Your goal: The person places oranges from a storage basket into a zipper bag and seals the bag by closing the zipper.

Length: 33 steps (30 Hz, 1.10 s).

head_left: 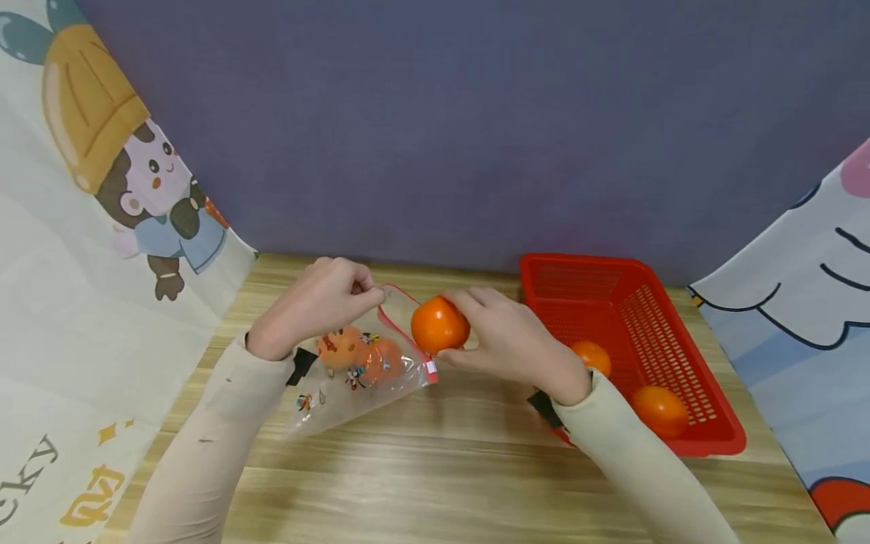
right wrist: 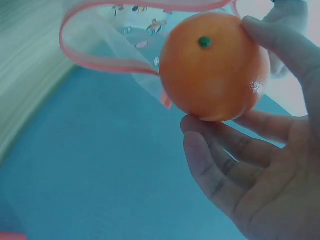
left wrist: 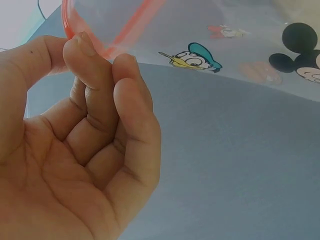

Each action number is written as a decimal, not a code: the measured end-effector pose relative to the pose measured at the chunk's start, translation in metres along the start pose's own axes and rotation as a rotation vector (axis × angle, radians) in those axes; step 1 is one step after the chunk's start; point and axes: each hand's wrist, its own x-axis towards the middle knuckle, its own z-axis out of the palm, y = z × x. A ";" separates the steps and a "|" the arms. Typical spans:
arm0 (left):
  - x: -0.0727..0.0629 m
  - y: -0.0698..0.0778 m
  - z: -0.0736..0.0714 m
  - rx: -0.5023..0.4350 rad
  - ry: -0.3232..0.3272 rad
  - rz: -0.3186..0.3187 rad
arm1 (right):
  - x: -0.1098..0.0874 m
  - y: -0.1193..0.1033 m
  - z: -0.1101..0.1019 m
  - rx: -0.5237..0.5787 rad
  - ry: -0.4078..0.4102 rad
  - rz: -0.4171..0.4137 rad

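My left hand [head_left: 326, 298] pinches the red-edged mouth of a clear zip bag [head_left: 340, 412] printed with cartoon figures. Thumb and fingertips meet on that edge in the left wrist view, beside a printed duck head [left wrist: 197, 57]. Two oranges [head_left: 384, 361] lie inside the bag. My right hand [head_left: 506, 336] grips another orange [head_left: 440, 325] between thumb and fingers, right at the bag's open mouth. The right wrist view shows this orange [right wrist: 215, 67] with a green stem spot, overlapping the looped red zip strip [right wrist: 107, 64].
A red plastic basket [head_left: 707, 378] stands on the right of the wooden table [head_left: 381, 491]. It holds two oranges [head_left: 659, 412], partly behind the right forearm. A grey-blue wall [head_left: 435, 136] rises at the back, with cartoon-printed cloths [head_left: 81, 287] at both sides.
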 end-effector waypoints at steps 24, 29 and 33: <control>-0.004 0.003 -0.005 -0.021 0.042 0.017 | -0.016 0.018 -0.015 0.045 -0.039 0.041; -0.005 0.002 -0.006 -0.013 0.046 0.015 | -0.035 0.036 -0.030 0.028 -0.075 0.138; -0.006 0.002 -0.006 -0.013 0.054 0.019 | -0.051 0.052 -0.037 -0.015 -0.075 0.185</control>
